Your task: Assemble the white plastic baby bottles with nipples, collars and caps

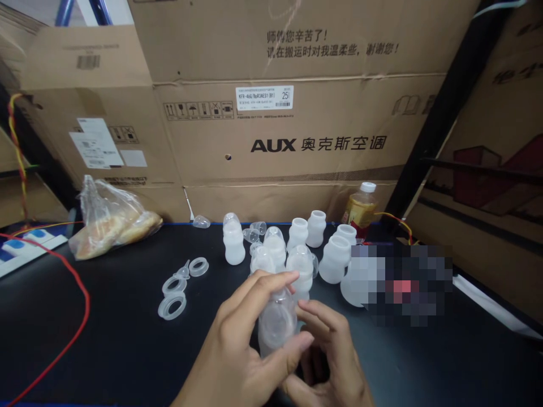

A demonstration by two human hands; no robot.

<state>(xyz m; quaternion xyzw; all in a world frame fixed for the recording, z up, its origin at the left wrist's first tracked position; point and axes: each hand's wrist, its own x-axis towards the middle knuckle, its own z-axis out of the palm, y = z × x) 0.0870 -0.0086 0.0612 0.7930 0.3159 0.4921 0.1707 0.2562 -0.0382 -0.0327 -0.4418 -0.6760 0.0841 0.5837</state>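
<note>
I have the translucent bottle (276, 322) wrapped in my left hand (241, 356), near the table's (106, 350) front edge. My right hand (328, 356) cups it from below, steadying it. Loose rings (172, 306) lie left.

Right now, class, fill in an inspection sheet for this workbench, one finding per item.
Surface: black table, dark mat.
Job's things: translucent bottle with a domed cap, held by both hands; more bottles behind.
Clutter: loose rings, bag of bread, drink bottle.
Grippers: left hand and right hand grip the bottle.
Cables: red cable on the left.
Surroundings: AUX cardboard boxes; a blurred patch.
</note>
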